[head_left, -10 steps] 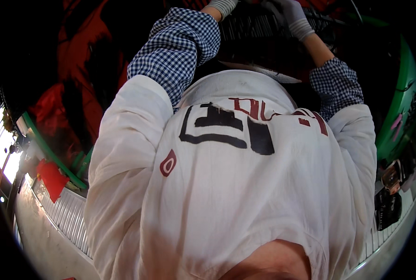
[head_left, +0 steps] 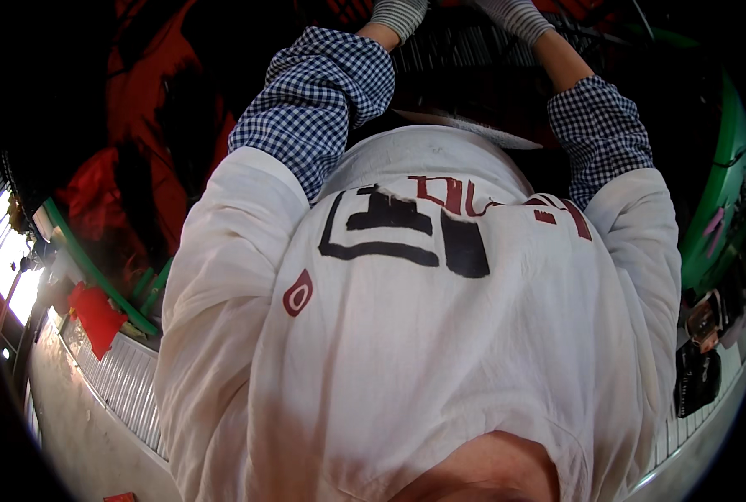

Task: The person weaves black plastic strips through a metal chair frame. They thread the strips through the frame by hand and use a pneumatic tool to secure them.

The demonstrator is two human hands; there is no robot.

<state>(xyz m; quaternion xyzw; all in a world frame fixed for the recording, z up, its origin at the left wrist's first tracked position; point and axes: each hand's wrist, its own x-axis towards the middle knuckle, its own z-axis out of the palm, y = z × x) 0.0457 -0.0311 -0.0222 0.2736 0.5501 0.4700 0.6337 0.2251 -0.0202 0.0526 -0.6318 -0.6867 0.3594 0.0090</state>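
Both my arms, in blue-and-white checked sleeve covers, reach away to the upper edge of the view. My left hand (head_left: 400, 17) wears a grey-and-white striped glove; its fingers are cut off by the upper edge. Right of it, my right hand (head_left: 513, 15) in a similar pale glove is also cut off there, its fingers out of sight. Between and below the hands lies a dark surface with fine ridges (head_left: 456, 50), dim and hard to make out. Whether either hand holds anything is hidden.
Red cloth-like material (head_left: 143, 105) hangs in shadow at the left. A green curved frame (head_left: 716, 226) stands at the right, with another green bar (head_left: 97, 272) at the left. A small red cloth (head_left: 97, 320) and a black pouch-like item (head_left: 697, 381) lie at the sides.
My right hand has moved farther away and slightly left, so more of it is cut off. The left hand has come slightly nearer.
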